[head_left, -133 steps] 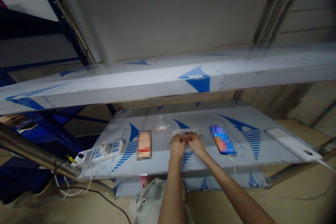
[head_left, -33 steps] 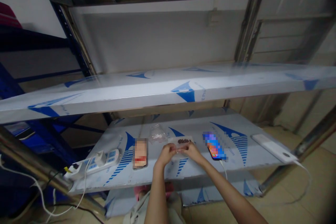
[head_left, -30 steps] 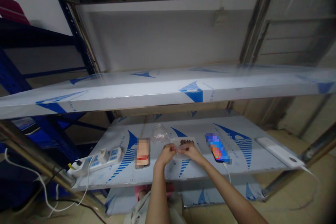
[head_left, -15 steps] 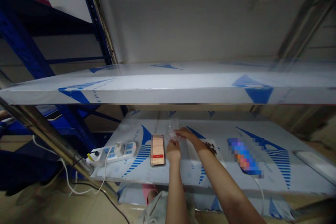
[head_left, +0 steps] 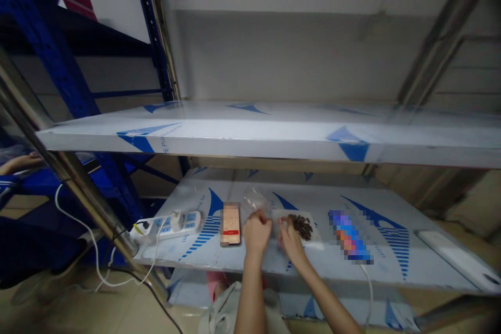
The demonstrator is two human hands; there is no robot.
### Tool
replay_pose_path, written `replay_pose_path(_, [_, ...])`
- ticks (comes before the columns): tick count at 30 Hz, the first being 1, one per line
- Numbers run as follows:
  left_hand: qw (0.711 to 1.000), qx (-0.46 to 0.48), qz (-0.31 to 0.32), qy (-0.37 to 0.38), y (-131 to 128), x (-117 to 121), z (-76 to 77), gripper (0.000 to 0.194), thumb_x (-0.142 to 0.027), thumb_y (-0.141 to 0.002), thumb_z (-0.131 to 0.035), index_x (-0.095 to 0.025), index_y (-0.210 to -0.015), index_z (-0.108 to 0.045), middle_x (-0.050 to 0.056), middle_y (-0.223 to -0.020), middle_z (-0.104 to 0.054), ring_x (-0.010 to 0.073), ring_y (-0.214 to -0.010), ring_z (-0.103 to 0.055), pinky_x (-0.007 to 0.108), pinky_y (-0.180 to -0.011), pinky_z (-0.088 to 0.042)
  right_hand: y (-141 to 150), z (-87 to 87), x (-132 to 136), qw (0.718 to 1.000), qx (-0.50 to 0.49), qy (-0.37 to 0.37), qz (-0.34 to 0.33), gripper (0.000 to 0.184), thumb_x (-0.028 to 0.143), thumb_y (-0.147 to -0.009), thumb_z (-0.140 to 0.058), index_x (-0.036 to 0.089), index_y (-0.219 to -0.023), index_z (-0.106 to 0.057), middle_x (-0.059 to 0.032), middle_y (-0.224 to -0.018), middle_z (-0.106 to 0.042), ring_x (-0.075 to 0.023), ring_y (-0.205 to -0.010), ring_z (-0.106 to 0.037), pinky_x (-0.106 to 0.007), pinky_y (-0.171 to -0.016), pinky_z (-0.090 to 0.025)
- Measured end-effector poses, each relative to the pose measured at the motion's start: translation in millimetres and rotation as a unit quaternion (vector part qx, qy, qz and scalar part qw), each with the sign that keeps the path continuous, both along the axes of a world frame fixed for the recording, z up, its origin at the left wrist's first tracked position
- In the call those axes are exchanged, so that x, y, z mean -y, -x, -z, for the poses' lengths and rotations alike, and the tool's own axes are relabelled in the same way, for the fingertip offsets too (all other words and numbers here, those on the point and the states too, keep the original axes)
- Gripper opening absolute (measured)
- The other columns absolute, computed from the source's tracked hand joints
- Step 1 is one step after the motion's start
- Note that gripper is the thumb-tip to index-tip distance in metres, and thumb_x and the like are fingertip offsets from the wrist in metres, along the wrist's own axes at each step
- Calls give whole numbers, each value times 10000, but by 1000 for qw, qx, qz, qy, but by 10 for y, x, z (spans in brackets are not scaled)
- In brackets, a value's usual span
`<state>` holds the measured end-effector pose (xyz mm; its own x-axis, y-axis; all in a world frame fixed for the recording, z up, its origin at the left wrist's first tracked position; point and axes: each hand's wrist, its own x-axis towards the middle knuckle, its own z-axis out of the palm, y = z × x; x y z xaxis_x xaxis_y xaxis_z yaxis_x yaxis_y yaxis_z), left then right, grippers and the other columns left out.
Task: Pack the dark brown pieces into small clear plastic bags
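A crumpled clear plastic bag lies just beyond my left hand, whose fingers are curled closed on its near edge. To the right, my right hand rests at the left edge of a white sheet. Its fingers are bent and slightly apart, with nothing visible in them. Small dark brown pieces sit in a heap on that sheet, beside my right fingertips. Left of my left hand, a phone with a lit, partly blurred screen lies flat.
A white power strip with plugs and cables lies at the shelf's left. Another phone, blurred and cabled, and a long white device lie right. An upper shelf spans above my hands. Another person's hand shows far left.
My right hand has left the bag and moved right and nearer, to the sheet. My left hand has shifted slightly nearer. The brown pieces are more exposed, and the camera view has shifted.
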<state>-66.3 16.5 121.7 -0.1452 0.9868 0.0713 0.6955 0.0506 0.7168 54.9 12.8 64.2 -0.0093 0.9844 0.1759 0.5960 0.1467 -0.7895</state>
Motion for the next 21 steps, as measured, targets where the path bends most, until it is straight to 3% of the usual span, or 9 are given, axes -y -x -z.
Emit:
replay_pose_path(3, [997,-27,59,-45,33,447,72,45,-209,-674,-463,-191,-680,-504,15,-751,-581,156,-758,-519,241,-686,-319,47,140,767,991,-114,59,42,521,571,-806,-166,197,-988,-479,13,-464,-521,-150,-353,-471,-254,-402,-391])
replay_pose_path(6, [992,17,127,17,132,936,304,28,-203,-647,-467,-191,-626,-480,-7,-658,-545,144,-672,-493,233,-644,-327,128,329,1358,989,-149,14,9,400,540,-790,-293,239,-925,-520,-56,-775,-634,-193,-710,-602,-285,-664,-469])
replay_pose_path(8, [981,105,156,36,208,1209,461,82,-255,-662,-463,-188,-614,-464,-4,-619,-520,146,-647,-485,231,-626,-350,187,417,1597,993,-116,-19,-13,387,525,-747,-394,267,-1004,-526,-67,-1005,-606,-230,-932,-558,-323,-813,-430])
replay_pose_path(11, [952,258,166,-5,280,1492,613,242,-433,-690,-441,-198,-689,-500,32,-742,-560,177,-748,-519,266,-722,-402,225,441,1761,998,-47,-16,-48,475,490,-705,-481,323,-1150,-469,-35,-1200,-505,-263,-1101,-450,-376,-926,-344])
replay_pose_path(14, [952,286,111,-2,280,1630,714,369,-559,-605,-488,-235,-755,-579,58,-902,-605,235,-930,-524,304,-822,-406,169,332,1804,996,10,25,-86,587,472,-642,-568,363,-1200,-424,-2,-1298,-400,-294,-1167,-372,-405,-957,-298])
replay_pose_path(17, [935,338,105,9,255,1638,843,454,-578,-633,-419,-232,-856,-609,53,-1019,-603,234,-1019,-503,319,-913,-374,83,153,1832,992,26,55,-107,631,411,-649,-574,323,-1243,-382,-11,-1316,-375,-271,-1190,-341,-378,-980,-266])
replay_pose_path(21, [920,374,114,6,279,1511,1038,443,-544,-626,-440,-203,-839,-627,41,-961,-632,237,-996,-521,338,-952,-353,42,-24,1882,994,-1,49,-99,585,314,-681,-545,284,-1243,-385,-15,-1295,-404,-217,-1176,-359,-315,-981,-262])
